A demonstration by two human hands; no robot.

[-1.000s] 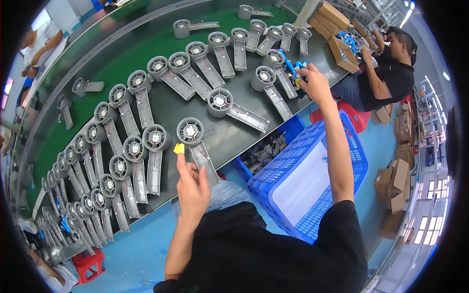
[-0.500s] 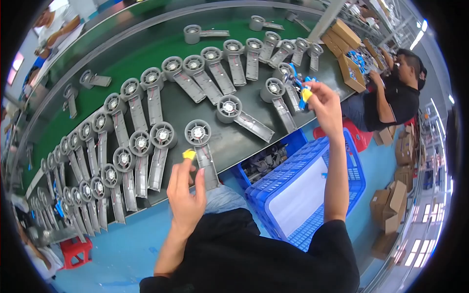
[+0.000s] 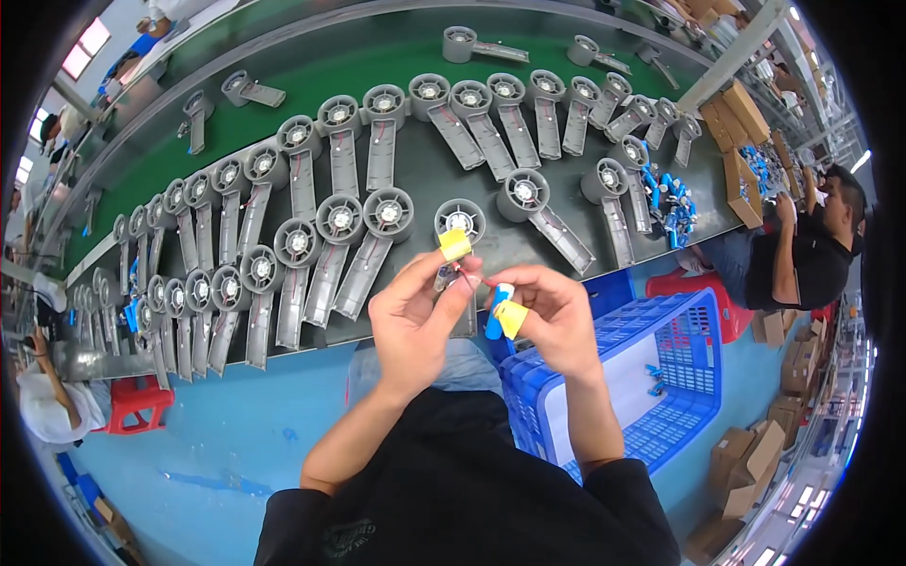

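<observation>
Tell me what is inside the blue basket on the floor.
The blue basket holds a white sheet or liner and one or two small blue parts by its right wall. The right hand and forearm cover its near-left corner.

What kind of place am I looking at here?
Most likely a factory assembly line. Rows of identical grey fan housings lie on a long dark workbench, a blue plastic crate sits beside the worker, and another seated person works further along among cardboard boxes.
</observation>
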